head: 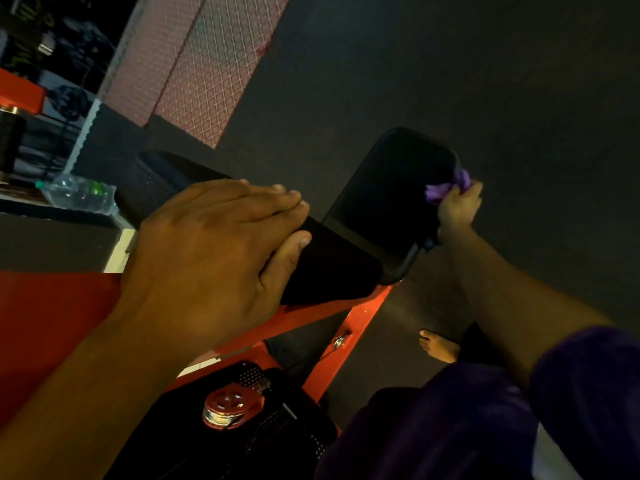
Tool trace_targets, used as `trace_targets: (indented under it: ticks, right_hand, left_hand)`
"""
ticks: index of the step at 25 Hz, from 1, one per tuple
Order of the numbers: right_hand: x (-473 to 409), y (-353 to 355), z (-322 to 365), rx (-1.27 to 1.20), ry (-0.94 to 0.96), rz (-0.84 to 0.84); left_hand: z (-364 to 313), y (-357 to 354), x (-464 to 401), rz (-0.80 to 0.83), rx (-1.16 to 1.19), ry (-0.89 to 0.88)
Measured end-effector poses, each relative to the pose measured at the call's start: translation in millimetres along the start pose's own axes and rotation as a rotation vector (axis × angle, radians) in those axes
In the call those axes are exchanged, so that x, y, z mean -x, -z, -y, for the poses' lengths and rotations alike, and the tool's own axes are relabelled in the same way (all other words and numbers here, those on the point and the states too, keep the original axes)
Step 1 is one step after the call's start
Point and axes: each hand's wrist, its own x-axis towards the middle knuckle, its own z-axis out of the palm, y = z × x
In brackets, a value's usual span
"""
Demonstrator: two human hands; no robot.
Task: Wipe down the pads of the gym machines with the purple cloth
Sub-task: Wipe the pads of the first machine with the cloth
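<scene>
On seat pad (388,199), right hand (457,209) grips purple cloth (446,188); left hand (207,258) rests flat on back pad (329,265).

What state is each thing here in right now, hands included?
Left hand: fingers straight, resting on the back pad.
Right hand: gripping the purple cloth.
Purple cloth: bunched, at the seat pad's right edge.
Plastic bottle: lying on its side.
Pulley: cable wound on it.
</scene>
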Motion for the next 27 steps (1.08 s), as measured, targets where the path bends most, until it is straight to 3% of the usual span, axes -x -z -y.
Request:
trace_targets:
  ticks: [2,7,9,13,19,21,25,27]
  right_hand:
    - [-11.7,3.9,3.7,0.067,0.042,0.058]
    - [81.7,1.3,-114.2,-0.095,-0.017,0.243]
    - [95.1,-3.1,-107.1,-0.125,-0.117,0.199]
    - [0.2,-22.2,-78.8,-0.005,-0.192,0.04]
    - [-51.1,4.8,5.2,0.089,0.082,0.042]
    - [-31.3,4.3,-11.3,0.116,0.14,0.109]
    - [85.8,-2.1,-105.7,0.194,0.054,0.197]
    - [99.0,-2.1,-100.5,0.12,0.008,0.208]
  left_hand:
    - [0.4,-1.2,0.0,-0.002,0.007,0.01]
    - [-0.5,1.0,-0.3,0.015,0.014,0.03]
    - [-0.5,1.3,-1.8,0.005,0.013,0.028]
    - [-2.3,3.0,-4.3,0.027,0.008,0.033]
    - [-5.4,14.8,-11.9,0.272,-0.057,0.12]
    - [-4.2,15.9,-16.0,0.373,-0.082,0.137]
    - [-0.1,14.9,-30.0,0.514,-0.141,0.13]
    - [1.3,11.8,-36.2,0.568,-0.147,0.114]
